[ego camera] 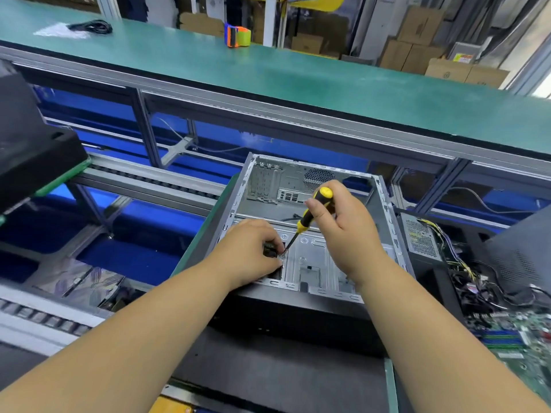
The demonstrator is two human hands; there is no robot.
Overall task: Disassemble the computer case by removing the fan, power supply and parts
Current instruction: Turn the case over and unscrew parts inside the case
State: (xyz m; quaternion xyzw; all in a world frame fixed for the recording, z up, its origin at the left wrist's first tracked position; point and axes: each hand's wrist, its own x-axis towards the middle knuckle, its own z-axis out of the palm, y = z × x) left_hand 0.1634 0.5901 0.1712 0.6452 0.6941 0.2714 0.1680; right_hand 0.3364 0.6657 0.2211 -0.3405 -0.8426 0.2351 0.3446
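So the computer case (313, 234) is lying on its side, open face up, right under both hands, which makes sense since you can reach straight down into it. Left hand (250, 251) is curled around a small dark part (269, 250) near the drive cage edge, probably steadying it so it doesn't drop when the screw lets go. Right hand (343, 231) is wrapped around a yellow-and-black screwdriver (310, 216), tilted so the tip lands just beside the left fingertips, on what looks like a screw, too small to be sure.

The case looks mostly gutted already. Just right of the right hand sits a power supply (422, 239) with its cables spilling out, and closer in on that side a green motherboard (512, 335).

Nothing blocks the screwdriver, though the left fingers crowd the tip. Further out past the hands is the green bench (298, 76) with a tape dispenser (237, 34) on it.
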